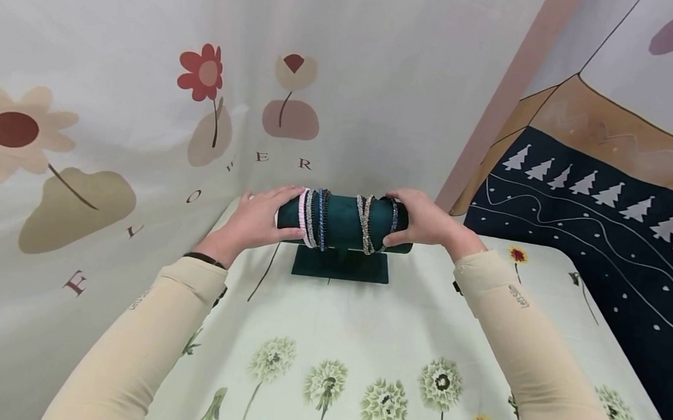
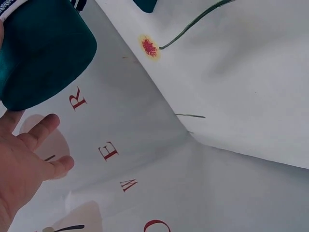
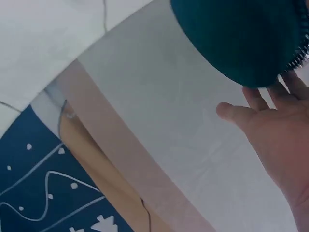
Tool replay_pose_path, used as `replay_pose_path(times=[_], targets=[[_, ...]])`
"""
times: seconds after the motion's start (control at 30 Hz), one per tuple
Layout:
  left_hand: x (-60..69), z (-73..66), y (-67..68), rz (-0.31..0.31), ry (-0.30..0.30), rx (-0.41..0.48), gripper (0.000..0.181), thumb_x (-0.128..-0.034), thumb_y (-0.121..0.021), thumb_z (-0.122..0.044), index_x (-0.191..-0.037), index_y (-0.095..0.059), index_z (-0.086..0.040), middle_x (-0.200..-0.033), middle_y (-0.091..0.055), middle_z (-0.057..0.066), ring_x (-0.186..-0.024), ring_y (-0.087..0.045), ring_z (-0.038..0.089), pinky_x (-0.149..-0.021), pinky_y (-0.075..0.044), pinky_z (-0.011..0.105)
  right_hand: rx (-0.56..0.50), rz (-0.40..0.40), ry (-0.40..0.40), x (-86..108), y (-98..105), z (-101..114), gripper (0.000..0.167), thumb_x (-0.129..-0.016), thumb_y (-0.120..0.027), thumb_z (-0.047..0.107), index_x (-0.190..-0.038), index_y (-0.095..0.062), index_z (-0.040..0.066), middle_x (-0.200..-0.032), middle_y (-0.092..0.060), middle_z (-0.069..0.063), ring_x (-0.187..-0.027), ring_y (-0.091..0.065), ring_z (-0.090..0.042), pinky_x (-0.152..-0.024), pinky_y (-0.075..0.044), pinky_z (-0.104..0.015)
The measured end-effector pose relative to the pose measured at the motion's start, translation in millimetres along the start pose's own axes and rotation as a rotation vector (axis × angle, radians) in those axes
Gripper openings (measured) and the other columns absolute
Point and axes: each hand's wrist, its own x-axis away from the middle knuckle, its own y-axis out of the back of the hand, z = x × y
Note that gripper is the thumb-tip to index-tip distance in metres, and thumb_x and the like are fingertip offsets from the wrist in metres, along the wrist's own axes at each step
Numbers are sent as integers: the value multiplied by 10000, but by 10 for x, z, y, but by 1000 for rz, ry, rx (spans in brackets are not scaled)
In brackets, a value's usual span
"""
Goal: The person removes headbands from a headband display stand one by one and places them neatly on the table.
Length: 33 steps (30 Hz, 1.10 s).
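A dark green bracelet stand with a horizontal padded roll and flat base is held at both ends. My left hand grips the roll's left end, thumb in front and fingers over the top. Around the right end curls my right hand in the same way. Near the left hand sit pink, grey and blue bracelets; toward the right are silver and gold-toned strands. In the wrist views, the roll's smooth end and the other end show. Whether the base touches the cloth, I cannot tell.
Beneath the stand spreads a pale tablecloth printed with dandelions. A white curtain with flower prints hangs close behind and at the left. At the right is dark blue fabric with white trees.
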Motion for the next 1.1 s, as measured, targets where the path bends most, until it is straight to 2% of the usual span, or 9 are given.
replay_pose_path(times=[0.2,0.3,0.37,0.47,0.53,0.7,0.9,0.97,1.1], targets=[[-16,0,-19,-5,2,-2,987,-927,-773,-604,-1713,-262,-296,-1769,-315,90,-1581,-369,432,-1269,-132,790,27,-40,-37,20,-179,-87,1226,-727,-996,453,-1683,-281,174,-1729,-325,-119,-1633,-133,-426,-1220,-381,-689],[-17,-9,-14,-4,-2,0,990,-926,-773,-606,-1714,-259,-298,-1771,-312,86,-1582,-370,428,-1272,-137,785,22,-69,-47,22,-216,-98,1241,-703,-1008,442,-1672,-283,165,-1727,-320,-110,-1644,-111,-423,-1244,-333,-705],[-14,-7,-14,-7,-2,0,990,-924,-776,-605,-1713,-263,-297,-1769,-317,86,-1582,-373,422,-1272,-145,782,35,-74,-47,17,-219,-83,1269,-688,-1010,473,-1673,-275,155,-1723,-330,-118,-1650,-109,-422,-1286,-247,-704],[-7,4,-20,-10,3,-1,991,-921,-778,-608,-1711,-267,-297,-1765,-324,89,-1581,-376,416,-1271,-153,781,66,-72,-51,5,-223,-54,1295,-690,-997,523,-1690,-258,160,-1721,-345,-138,-1649,-127,-422,-1295,-210,-705],[-3,7,-22,-9,5,0,991,-921,-778,-608,-1712,-266,-301,-1765,-324,91,-1581,-375,416,-1269,-154,782,78,-64,-55,3,-218,-42,1291,-707,-982,529,-1704,-242,180,-1728,-333,-149,-1645,-132,-418,-1288,-229,-703],[9,-8,-21,-7,4,8,993,-924,-774,-609,-1715,-255,-304,-1771,-309,88,-1586,-368,413,-1275,-150,773,106,-35,-39,6,-162,-53,1205,-739,-952,443,-1699,-263,206,-1712,-348,-149,-1633,-142,-413,-1210,-365,-700],[5,5,-46,-3,6,3,996,-929,-756,-629,-1718,-246,-298,-1780,-291,85,-1594,-357,413,-1278,-137,775,171,13,-11,-27,-102,-81,1138,-732,-945,388,-1653,-320,155,-1671,-387,-149,-1624,-138,-447,-1185,-389,-695],[3,9,-50,-6,6,4,998,-927,-760,-627,-1718,-249,-297,-1779,-293,84,-1591,-363,413,-1278,-138,776,129,21,-27,-29,-98,-94,1135,-734,-947,372,-1650,-314,154,-1702,-331,-157,-1623,-120,-445,-1166,-422,-693],[4,11,-50,-15,2,4,999,-923,-767,-623,-1716,-256,-294,-1776,-301,82,-1587,-373,404,-1276,-154,772,-25,25,-66,-23,-119,-142,1143,-751,-950,329,-1657,-274,164,-1717,-251,-159,-1557,-211,-413,-1132,-484,-661]])
